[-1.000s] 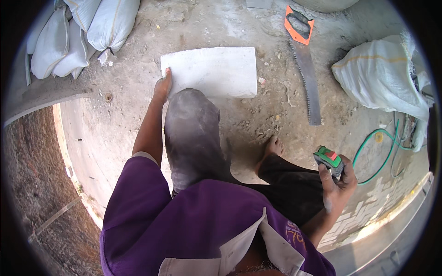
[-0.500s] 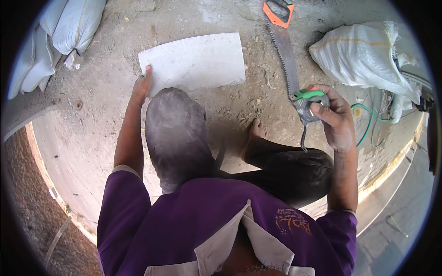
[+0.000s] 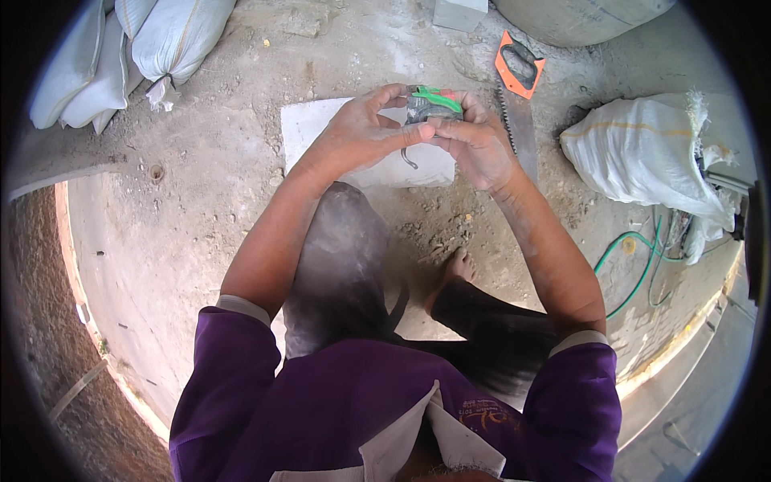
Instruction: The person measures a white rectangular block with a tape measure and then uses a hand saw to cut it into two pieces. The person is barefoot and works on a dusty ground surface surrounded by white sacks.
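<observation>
A green and grey tape measure is held up between my two hands, its dark strap hanging below. My right hand grips it from the right, thumb across its face. From the left, my left hand closes on its other side, with the thumb reaching to the right hand's thumb. Below them a pale, flat panel lies on the ground, its middle partly hidden by my hands. A hand saw with an orange and black handle lies right of the panel, its toothed blade partly behind my right hand.
Tied white sacks stand at the far left. An open white sack lies at the right, near a green hose. A pale block sits at the far edge. My bent legs take up the near middle.
My left hand has let go of the panel and come to the tape measure. My right hand has carried the tape measure left and away from me, over the panel. The view has shifted.
</observation>
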A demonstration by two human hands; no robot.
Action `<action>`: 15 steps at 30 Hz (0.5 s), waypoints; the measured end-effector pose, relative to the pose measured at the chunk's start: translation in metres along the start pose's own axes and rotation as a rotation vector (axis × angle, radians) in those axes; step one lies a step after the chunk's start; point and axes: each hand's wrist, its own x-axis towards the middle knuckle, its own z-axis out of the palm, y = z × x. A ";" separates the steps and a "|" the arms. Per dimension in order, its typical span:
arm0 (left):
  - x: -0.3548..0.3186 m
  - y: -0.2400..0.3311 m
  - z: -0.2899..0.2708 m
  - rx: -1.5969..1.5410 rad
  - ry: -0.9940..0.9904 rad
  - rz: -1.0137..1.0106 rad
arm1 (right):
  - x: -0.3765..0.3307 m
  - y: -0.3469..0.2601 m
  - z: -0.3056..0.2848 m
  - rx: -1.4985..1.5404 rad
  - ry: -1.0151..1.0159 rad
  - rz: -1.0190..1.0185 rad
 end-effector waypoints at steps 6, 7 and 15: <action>0.000 -0.012 0.004 -0.315 0.010 -0.035 | 0.018 0.061 0.034 -0.595 0.326 -0.296; -0.002 -0.012 0.006 -0.267 0.043 -0.028 | 0.017 0.067 0.037 -0.632 0.339 -0.313; -0.005 -0.040 -0.003 -0.013 0.016 -0.159 | -0.006 0.061 0.022 -0.625 0.000 0.014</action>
